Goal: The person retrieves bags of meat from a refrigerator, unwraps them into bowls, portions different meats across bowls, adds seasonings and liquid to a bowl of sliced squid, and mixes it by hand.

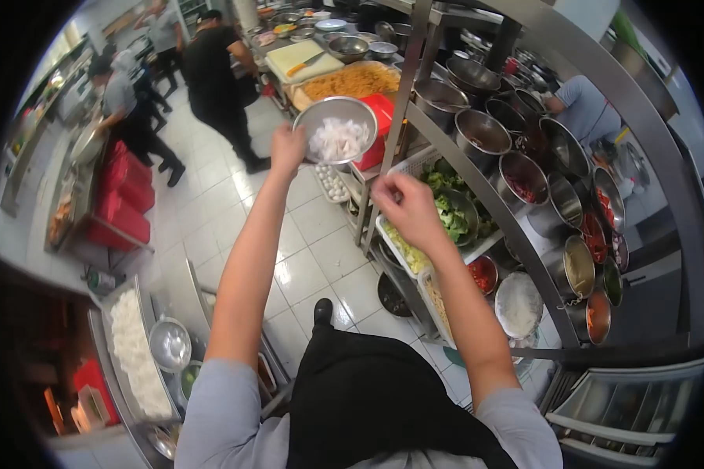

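My left hand (288,148) grips the rim of a metal bowl (303,123), which is held out in front of me and tilted toward the camera. Pale white pieces (339,139), perhaps cut raw seafood or meat, lie in the bowl. To its right and nearer to me, my right hand (405,205) is apart from the bowl with its fingers curled together. Whatever those fingers hold, if anything, is hidden. Beyond that hand are leafy greens (451,217) on the lower shelf.
At right, a steel rack (477,156) carries several metal pots of ingredients. A cutting board (285,56) with a knife (305,64) lies ahead, behind shredded orange food (356,80). A person in black (215,74) stands on the tiled floor; a white-filled tray (133,344) is at lower left.
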The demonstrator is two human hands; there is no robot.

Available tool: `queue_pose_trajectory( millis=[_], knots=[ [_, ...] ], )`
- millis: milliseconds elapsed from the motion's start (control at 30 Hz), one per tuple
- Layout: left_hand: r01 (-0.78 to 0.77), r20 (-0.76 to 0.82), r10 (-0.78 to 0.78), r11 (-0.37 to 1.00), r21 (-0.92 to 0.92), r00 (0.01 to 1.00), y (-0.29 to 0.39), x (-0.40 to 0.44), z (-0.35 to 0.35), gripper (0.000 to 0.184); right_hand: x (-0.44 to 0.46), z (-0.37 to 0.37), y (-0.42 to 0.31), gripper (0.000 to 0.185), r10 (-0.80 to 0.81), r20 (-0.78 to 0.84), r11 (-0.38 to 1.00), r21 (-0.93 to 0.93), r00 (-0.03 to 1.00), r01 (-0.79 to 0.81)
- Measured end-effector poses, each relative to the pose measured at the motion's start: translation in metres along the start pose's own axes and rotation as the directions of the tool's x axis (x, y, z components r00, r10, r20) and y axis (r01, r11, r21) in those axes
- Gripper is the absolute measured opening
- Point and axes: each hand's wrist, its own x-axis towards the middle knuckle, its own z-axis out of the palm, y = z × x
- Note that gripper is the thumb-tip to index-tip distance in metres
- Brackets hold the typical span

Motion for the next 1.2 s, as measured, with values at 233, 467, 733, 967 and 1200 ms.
queue_pose_trajectory(
  millis=[233, 467, 733, 967, 1200],
  knots=[
    [0.084, 0.175, -0.096, 0.994, 0.073, 0.98, -0.016, 0.133, 0.134, 0.021, -0.076, 0.019, 0.05, 0.012, 0.481, 0.088, 0.873, 0.047, 0.872, -0.486],
    [-0.179, 0.258, 0.08, 0.906, 0.385, 0.963, -0.069, 0.175, 0.199, 0.026, -0.09, 0.043, 0.069, 0.013, 0.65, 0.031, 0.756, 0.078, 0.76, -0.65],
    [-0.083, 0.536, -0.13, 0.931, 0.355, 0.834, -0.027, 0.188, 0.134, 0.053, -0.077, 0.048, 0.067, 0.012, 0.738, -0.042, 0.67, 0.159, 0.673, -0.725],
    [-0.049, 0.64, -0.075, 0.983, 0.174, 0.765, -0.046, 0.202, 0.126, 0.056, -0.083, 0.049, 0.081, 0.008, 0.814, -0.044, 0.572, 0.238, 0.58, -0.785],
    [-0.188, 0.683, -0.015, 0.957, 0.222, 0.731, -0.046, 0.19, 0.149, 0.054, -0.08, 0.043, 0.076, 0.009, 0.814, -0.118, 0.581, 0.188, 0.569, -0.792]
  ],
)
